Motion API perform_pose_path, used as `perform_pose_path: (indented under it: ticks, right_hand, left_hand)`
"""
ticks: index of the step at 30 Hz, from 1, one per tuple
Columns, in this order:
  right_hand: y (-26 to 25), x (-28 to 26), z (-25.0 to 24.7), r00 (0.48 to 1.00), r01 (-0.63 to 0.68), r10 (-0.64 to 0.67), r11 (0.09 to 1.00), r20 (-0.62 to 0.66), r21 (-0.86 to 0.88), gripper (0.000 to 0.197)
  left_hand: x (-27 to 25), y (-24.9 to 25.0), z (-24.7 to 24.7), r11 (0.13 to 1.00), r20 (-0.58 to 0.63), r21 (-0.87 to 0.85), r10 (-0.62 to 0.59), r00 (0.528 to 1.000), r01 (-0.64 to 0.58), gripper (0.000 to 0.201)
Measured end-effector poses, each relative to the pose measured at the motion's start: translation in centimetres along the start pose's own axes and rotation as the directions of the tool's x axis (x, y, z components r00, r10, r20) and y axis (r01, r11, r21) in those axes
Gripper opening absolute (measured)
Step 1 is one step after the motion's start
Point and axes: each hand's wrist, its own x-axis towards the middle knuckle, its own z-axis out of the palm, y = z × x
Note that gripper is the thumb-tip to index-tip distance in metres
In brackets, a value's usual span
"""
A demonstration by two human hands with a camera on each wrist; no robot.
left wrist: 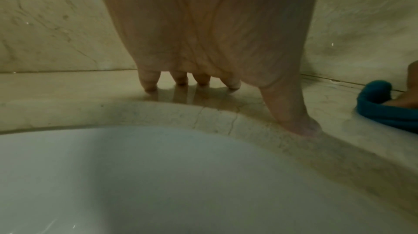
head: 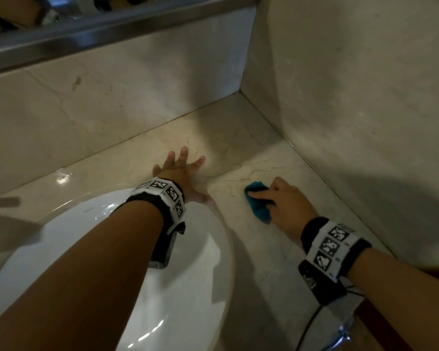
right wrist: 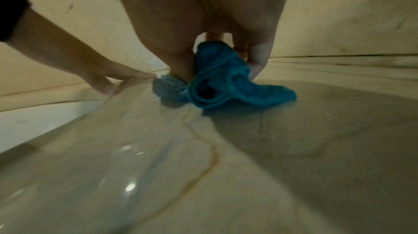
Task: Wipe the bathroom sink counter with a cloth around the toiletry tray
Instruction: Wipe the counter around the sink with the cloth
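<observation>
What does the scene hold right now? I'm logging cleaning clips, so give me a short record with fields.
surface: marble counter, in a corner between two walls
sink: white basin, to the left of the wiped patch
cloth: blue, bunched, lying on the counter
right hand: grips the cloth and presses it to the counter
left hand: fingers spread, resting on the counter behind the sink rim
tray: none in view
other: metal ledge above the back wall

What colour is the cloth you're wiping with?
The cloth is blue-teal, gripped by the right hand. The right wrist view shows it best.
</observation>
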Motion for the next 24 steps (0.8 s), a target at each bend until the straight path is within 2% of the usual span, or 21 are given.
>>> perform_pose_path:
  ticks: [3, 5, 8, 10, 11, 13, 16, 18, 19, 20, 22, 24]
  right_hand:
    - [1.3, 0.9, -1.2, 0.985, -0.143, 0.140, 0.990, -0.101, -0.022, 0.045]
    - [0.8, 0.7, -0.9, 0.979, -0.177, 0.173, 0.984, -0.105, -0.028, 0.045]
    - [-1.7, -1.1, 1.1, 0.999, -0.029, 0.029, 0.999, 0.020, 0.027, 0.045]
    - [-3.0, -2.1, 1.8, 0.989, 0.112, -0.107, 0.993, 0.106, -0.045, 0.045]
    - [-3.3, -1.9, 1.8, 0.984, 0.139, -0.129, 0.988, 0.126, -0.071, 0.045]
    - [-3.7, -0.5, 1.4, 0.989, 0.114, -0.106, 0.990, 0.103, -0.077, 0.044]
    - [-3.9, 3.2, 0.8, 0.998, 0.065, -0.066, 0.995, -0.009, -0.075, 0.043]
    - [-4.3, 5.2, 1.1, 0.997, 0.073, -0.074, 0.997, -0.033, -0.036, 0.035]
    - [-4.7, 5.4, 1.2, 0.996, 0.082, -0.083, 0.996, -0.025, -0.017, 0.029]
    - [-4.9, 5.1, 1.4, 0.993, 0.114, -0.114, 0.991, 0.013, -0.072, 0.023]
    - [-4.7, 3.4, 1.9, 0.968, 0.250, -0.243, 0.954, 0.061, -0.167, 0.028]
    - [-5.2, 1.5, 2.0, 0.948, 0.300, -0.283, 0.946, 0.144, -0.121, 0.021]
  left_hand:
    - [-0.1, -0.9, 0.4, 1.000, -0.015, -0.006, 0.022, 1.000, -0.022, 0.104]
    - [-0.1, -1.0, 0.4, 1.000, -0.013, -0.006, 0.025, 1.000, -0.025, 0.103]
    - [-0.1, -0.8, 0.1, 0.999, -0.001, 0.021, 0.024, 1.000, -0.024, 0.103]
    - [-0.1, -0.7, -0.2, 0.998, 0.000, 0.049, 0.031, 1.000, -0.031, 0.103]
    - [-0.1, -0.8, -0.2, 0.998, -0.003, 0.059, 0.033, 0.999, -0.033, 0.103]
    - [0.0, -0.9, -0.1, 0.998, -0.008, 0.061, 0.032, 0.999, -0.032, 0.102]
    - [-0.1, -0.8, 0.1, 0.999, -0.011, 0.048, 0.026, 1.000, -0.026, 0.102]
    - [-0.1, -0.8, 0.1, 0.998, -0.014, 0.049, 0.026, 1.000, -0.026, 0.103]
    - [0.0, -0.8, 0.1, 0.999, -0.013, 0.048, 0.026, 1.000, -0.026, 0.103]
    - [0.0, -0.8, 0.1, 0.999, -0.012, 0.047, 0.025, 1.000, -0.025, 0.104]
    - [0.0, -0.9, 0.0, 0.999, -0.011, 0.042, 0.023, 1.000, -0.022, 0.105]
    - [0.0, -0.8, -0.1, 0.999, -0.002, 0.032, 0.021, 1.000, -0.021, 0.107]
